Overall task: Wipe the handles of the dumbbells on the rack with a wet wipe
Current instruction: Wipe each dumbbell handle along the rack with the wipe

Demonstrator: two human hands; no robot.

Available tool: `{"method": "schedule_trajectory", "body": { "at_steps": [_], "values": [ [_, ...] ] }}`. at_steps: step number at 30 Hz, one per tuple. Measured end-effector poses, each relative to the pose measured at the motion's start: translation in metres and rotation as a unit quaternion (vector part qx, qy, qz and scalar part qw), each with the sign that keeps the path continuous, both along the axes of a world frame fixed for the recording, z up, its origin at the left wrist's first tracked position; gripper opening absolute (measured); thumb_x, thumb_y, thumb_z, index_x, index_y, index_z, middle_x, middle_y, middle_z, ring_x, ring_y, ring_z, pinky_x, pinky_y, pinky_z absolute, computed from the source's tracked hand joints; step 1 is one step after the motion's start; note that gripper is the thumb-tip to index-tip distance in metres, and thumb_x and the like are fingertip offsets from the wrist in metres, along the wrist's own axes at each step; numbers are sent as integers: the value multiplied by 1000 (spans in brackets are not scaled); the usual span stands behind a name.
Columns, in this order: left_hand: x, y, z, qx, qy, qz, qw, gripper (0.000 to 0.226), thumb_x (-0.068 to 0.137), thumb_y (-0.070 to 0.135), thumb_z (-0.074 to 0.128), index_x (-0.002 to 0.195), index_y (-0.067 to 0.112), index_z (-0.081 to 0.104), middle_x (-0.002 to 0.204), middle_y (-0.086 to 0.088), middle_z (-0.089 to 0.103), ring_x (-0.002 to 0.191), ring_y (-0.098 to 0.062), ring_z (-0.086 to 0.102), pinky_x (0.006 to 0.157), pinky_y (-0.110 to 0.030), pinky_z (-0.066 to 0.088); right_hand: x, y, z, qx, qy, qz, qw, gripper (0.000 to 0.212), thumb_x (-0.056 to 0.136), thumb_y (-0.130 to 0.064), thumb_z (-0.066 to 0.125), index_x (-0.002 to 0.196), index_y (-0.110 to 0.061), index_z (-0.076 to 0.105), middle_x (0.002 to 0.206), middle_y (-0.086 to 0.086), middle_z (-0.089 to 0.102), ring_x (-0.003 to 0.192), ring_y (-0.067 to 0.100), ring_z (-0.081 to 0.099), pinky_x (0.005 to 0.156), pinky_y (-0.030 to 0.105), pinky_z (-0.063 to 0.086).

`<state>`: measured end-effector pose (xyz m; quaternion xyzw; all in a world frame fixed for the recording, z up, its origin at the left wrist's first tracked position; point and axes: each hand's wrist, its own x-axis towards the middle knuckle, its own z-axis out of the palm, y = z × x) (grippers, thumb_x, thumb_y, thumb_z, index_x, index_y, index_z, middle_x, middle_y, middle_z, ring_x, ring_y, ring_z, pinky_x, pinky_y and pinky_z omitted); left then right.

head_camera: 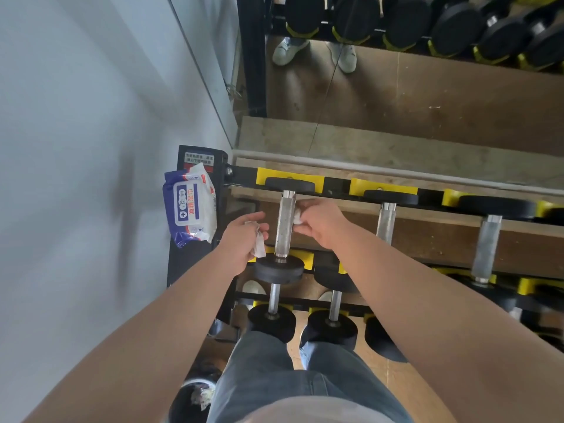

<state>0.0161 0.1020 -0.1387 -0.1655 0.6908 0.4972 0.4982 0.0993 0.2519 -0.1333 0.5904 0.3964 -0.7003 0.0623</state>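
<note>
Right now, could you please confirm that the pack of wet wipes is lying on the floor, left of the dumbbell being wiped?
Not quite. The head view shows the pack of wet wipes resting up on the left end of the rack, not on the floor. It is indeed left of the dumbbell being wiped.

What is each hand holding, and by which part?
The left hand pinches a crumpled white wet wipe by its upper end. The right hand presses a white wad against the knurled silver dumbbell handle.

handle: rough metal | weight plates: matt black | wipes pack: glossy plastic
</note>
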Motion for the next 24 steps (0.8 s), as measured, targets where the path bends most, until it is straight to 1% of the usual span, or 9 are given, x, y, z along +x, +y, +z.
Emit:
{"method": "schedule_trajectory", "body": {
  "at_steps": [3,7,9,11,13,17,20,22,24],
  "values": [
    [-3,-2,1,4,-6,3,1000,31,106,6,44,120,21,68,99,-7,70,74,-14,63,59,-26,48,7,-2,-6,31,49,33,998,44,94,14,56,133,-5,61,113,9,66,111,28,67,88,37,61],
    [-4,-3,1,25,-8,21,999,32,107,6,43,122,20,67,96,-5,69,72,-13,61,63,-28,47,36,-12,-3,78,26,175,981,30,88,-7,76,117,-11,70,104,9,73,89,16,71,76,26,61],
    [-2,-3,2,18,-1,9,1000,32,107,6,43,120,21,67,97,-5,69,71,-13,61,63,-28,47,46,-20,1,134,-8,351,927,20,85,-17,80,103,-18,71,96,-1,72,84,11,70,68,22,57],
    [0,-2,1,12,2,-4,1000,32,107,6,42,120,21,67,94,-5,70,68,-13,61,59,-27,46,47,-33,1,192,-15,433,881,17,83,-26,81,96,-25,70,94,-10,69,89,10,67,74,24,54],
    [3,-1,1,10,4,-12,1000,32,106,5,41,119,20,66,89,-4,71,65,-12,62,53,-26,45,40,-40,2,258,-1,382,887,13,86,-30,79,94,-27,69,93,-13,66,88,5,63,79,25,52],
    [4,1,5,10,23,-24,999,31,106,5,41,118,19,66,90,-5,70,67,-12,62,43,-19,43,12,-30,8,386,14,256,886,13,96,-32,69,105,-23,72,96,-10,70,86,4,62,73,20,48],
    [2,2,7,7,36,-40,999,31,106,7,43,119,21,67,93,-4,70,70,-12,62,49,-20,46,7,-26,11,470,5,289,834,17,100,-26,62,109,-19,75,101,-2,72,91,13,65,82,29,54],
    [2,2,5,9,39,-45,998,30,104,7,45,118,21,67,91,-4,71,69,-11,63,53,-23,48,20,-33,9,488,27,393,779,17,100,-20,59,106,-17,75,99,1,70,89,15,65,84,35,56],
    [2,1,3,17,40,-53,998,27,103,7,48,118,20,67,86,-3,70,65,-12,60,56,-25,47,36,-43,8,450,43,518,726,16,99,-19,60,104,-18,76,100,-1,71,90,14,66,89,36,57]
  ]
}}
